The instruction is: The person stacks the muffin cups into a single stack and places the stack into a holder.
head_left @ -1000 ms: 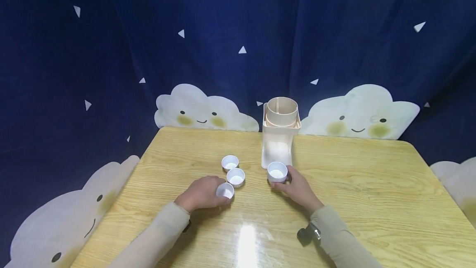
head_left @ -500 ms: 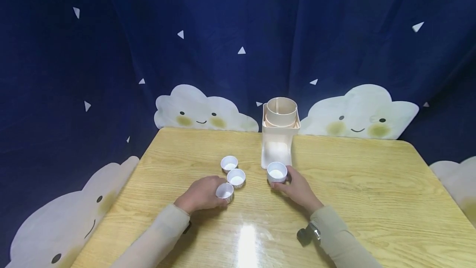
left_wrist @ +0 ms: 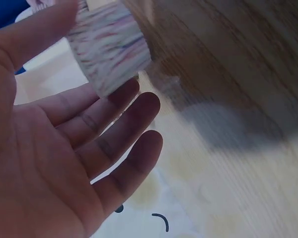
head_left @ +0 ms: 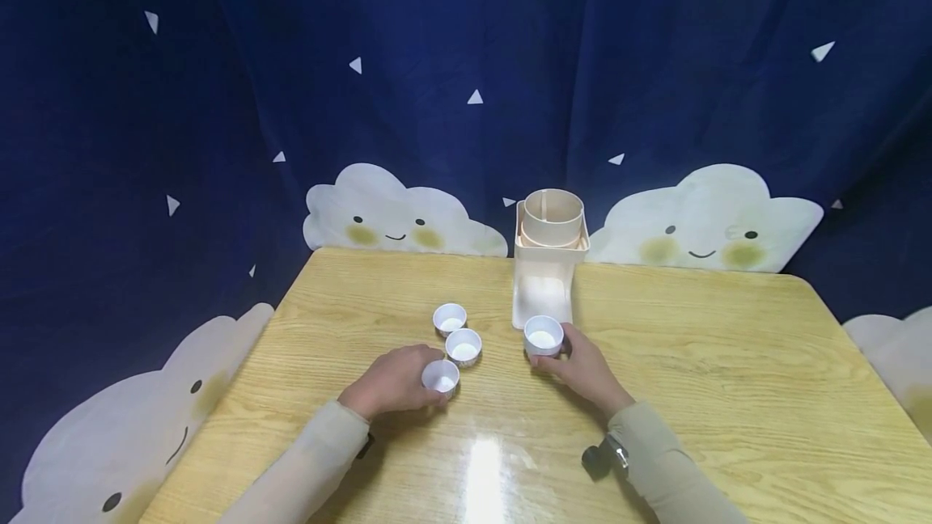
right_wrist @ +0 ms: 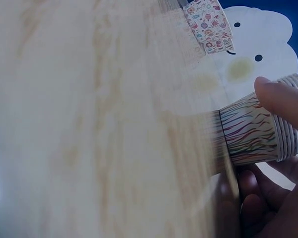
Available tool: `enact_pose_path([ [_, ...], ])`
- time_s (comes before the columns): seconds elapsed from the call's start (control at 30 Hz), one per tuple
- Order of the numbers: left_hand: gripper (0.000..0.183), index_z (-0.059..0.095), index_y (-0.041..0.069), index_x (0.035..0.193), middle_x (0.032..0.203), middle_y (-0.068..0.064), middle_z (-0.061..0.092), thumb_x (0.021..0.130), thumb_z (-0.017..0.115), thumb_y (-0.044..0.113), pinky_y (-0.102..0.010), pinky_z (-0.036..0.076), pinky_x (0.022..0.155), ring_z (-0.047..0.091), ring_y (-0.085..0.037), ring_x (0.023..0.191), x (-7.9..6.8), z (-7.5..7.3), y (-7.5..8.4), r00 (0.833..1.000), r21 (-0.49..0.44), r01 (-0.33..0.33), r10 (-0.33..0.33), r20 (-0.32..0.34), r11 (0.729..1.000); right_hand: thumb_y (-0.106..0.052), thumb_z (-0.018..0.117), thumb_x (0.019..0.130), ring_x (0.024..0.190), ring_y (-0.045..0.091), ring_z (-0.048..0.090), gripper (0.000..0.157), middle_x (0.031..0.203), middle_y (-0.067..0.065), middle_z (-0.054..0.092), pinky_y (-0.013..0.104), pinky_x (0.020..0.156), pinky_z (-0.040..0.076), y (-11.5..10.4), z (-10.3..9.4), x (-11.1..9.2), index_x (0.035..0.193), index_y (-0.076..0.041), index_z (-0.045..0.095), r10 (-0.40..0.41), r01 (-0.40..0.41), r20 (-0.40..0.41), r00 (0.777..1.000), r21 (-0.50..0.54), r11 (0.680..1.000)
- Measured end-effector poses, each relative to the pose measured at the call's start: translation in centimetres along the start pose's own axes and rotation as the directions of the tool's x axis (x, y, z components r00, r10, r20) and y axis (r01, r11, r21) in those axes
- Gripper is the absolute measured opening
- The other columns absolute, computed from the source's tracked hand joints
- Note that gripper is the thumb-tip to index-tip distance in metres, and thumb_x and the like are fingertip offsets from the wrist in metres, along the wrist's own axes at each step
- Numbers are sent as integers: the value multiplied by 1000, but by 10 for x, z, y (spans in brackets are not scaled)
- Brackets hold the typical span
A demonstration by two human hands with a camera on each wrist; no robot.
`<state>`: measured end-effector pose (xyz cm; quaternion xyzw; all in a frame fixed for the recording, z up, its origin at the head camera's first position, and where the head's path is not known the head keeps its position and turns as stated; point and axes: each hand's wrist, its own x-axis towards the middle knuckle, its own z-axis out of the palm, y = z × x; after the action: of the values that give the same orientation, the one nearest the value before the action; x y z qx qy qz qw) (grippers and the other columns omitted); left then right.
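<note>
In the head view my left hand (head_left: 393, 381) pinches a white-lined paper cup (head_left: 440, 378) at the left front of a small group. Its wavy coloured stripes show in the left wrist view, with the thumb on one side and fingers on the other. My right hand (head_left: 588, 370) grips a stack of nested paper cups (head_left: 543, 338); several rims and a striped side of the stack (right_wrist: 251, 131) appear in the right wrist view. Two more paper cups, a middle one (head_left: 463, 348) and a farther one (head_left: 450, 320), stand upright just beyond the left hand's cup.
A cream plastic stand with a round open tube (head_left: 552, 221) on top is at the table's back, directly behind the right stack. The wooden table (head_left: 728, 362) extends to both sides. A dark blue curtain (head_left: 408, 47) with clouds hangs behind it.
The left hand's cup has shifted very slightly, and more of its rim shows above the thumb. The right hand and its stack have stayed in place.
</note>
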<state>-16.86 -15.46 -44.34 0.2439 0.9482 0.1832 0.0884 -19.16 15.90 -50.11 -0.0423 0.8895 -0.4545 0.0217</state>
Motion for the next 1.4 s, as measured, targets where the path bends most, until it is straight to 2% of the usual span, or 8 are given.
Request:
enact_pose_path([
  [0.17,47,68,11,113,102,-1,70,73,86,27,-39,51,75,62,-17,91,0,0,0,1000,-10,10,-10,-7,1000,-29,82,79,122,33,59,62,128,17,65,53,107,45,1,1,1,129,-4,55,2,-2,4,1000,8,1000],
  [0.33,49,68,9,116,107,-3,71,73,86,25,-43,53,80,64,-20,96,1,-1,0,1000,-7,21,-21,-13,1000,-29,82,79,121,33,60,61,128,17,65,53,106,46,0,1,1,129,-4,56,-4,4,0,1000,-2,1000],
  [0.63,41,69,15,107,96,2,70,71,86,23,-38,50,75,60,-15,86,2,-4,-1,999,-21,0,-1,-35,1000,-28,83,78,113,30,62,60,122,16,68,52,101,48,-1,1,-1,126,-3,57,-28,28,-6,1000,-17,999],
  [0.83,40,69,17,108,94,4,70,72,85,27,-33,48,71,59,-12,81,0,-23,5,998,-19,8,-9,-65,1000,-30,83,79,116,30,61,62,124,16,67,51,103,47,1,0,1,128,-5,56,-3,3,-2,1000,-1,1000],
  [1.07,49,69,13,116,98,1,71,73,85,30,-29,47,70,58,-12,80,1,-42,14,992,-12,19,-21,-127,1000,-33,83,78,115,28,61,63,124,14,67,51,102,47,2,-1,1,128,-6,56,-6,6,-7,1000,-3,1000],
  [1.2,47,68,11,115,96,1,69,75,84,29,-26,44,65,54,-11,76,5,-44,16,991,-16,2,-4,-137,1000,-32,83,79,116,29,61,64,125,15,66,52,103,47,2,-1,0,130,-6,55,-2,2,-8,1000,6,1000],
  [1.4,50,67,9,120,105,-1,71,77,84,29,-25,46,68,56,-11,79,12,-44,17,990,-28,-22,18,-141,999,-31,83,78,116,30,61,64,125,15,66,52,103,46,2,1,0,130,-5,55,-4,4,-9,1000,7,1000],
])
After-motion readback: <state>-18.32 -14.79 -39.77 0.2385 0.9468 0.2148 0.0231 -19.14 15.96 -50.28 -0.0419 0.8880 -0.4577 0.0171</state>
